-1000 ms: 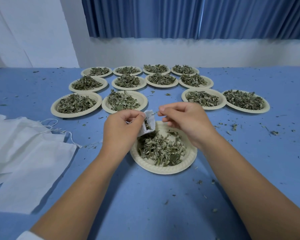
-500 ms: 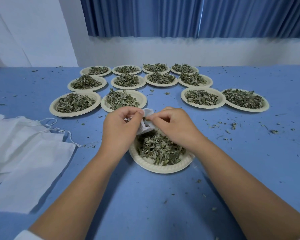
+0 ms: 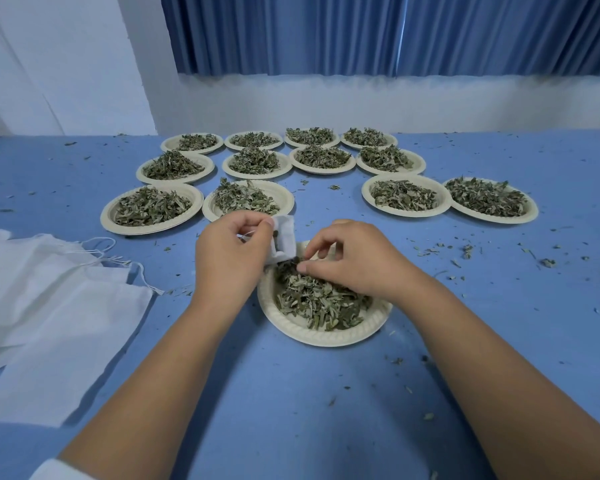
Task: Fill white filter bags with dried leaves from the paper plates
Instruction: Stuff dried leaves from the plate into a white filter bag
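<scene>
Both forearms are bare from wrist to elbow, a white sleeve edge (image 3: 52, 474) peeks in at the left elbow, and the fingers (image 3: 321, 242) have short, plain nails.

Left hand (image 3: 229, 258) pinches a small white filter bag (image 3: 284, 237) by its top edge, just above the near plate (image 3: 312, 336). Right hand (image 3: 357, 261), thumb & fingers curled, pinches the dried leaves (image 3: 319, 299) at the plate's far side, right by the bag. Beyond, 12 more leaf-filled plates (image 3: 492, 218). At left, empty white bags (image 3: 49, 306) w/ drawstrings lie on the blue table (image 3: 291, 410).
</scene>
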`<state>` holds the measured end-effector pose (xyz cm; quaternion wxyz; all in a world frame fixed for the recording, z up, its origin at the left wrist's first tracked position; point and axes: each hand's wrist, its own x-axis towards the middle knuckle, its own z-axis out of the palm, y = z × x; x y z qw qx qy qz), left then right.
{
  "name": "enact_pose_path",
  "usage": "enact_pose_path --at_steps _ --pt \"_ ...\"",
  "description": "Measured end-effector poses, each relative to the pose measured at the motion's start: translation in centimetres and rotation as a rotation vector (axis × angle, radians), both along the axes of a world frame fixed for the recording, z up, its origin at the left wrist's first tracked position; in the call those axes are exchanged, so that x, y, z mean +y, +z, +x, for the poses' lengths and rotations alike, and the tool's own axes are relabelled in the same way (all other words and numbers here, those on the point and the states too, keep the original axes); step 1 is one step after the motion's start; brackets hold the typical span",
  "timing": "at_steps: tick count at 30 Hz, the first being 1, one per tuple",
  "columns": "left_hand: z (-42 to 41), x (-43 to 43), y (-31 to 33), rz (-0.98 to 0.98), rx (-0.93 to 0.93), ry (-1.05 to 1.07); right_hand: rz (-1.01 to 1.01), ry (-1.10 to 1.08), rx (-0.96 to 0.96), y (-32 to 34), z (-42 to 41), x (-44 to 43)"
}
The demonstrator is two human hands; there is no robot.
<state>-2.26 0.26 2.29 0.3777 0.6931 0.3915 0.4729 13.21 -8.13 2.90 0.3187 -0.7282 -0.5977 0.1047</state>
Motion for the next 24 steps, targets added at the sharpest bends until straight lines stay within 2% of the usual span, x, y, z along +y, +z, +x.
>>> enact_pose_path --at_steps 3,5,12,24 --pt "0.1 -0.1 -0.1 0.047 0.053 0.002 -0.102 0.105 0.029 0.0 -0.4 -0.4" --pt "0.2 -0.2 -0.3 0.065 0.083 -0.008 -0.172 0.14 -0.039 -0.2 -0.4 -0.3" --pt "0.2 -0.3 -0.2 0.054 0.106 -0.001 -0.165 0.111 -0.083 -0.1 -0.1 -0.3" --pt "-0.3 0.5 0.0 0.015 0.008 0.058 0.098 -0.023 0.417 1.7 1.0 -0.9"
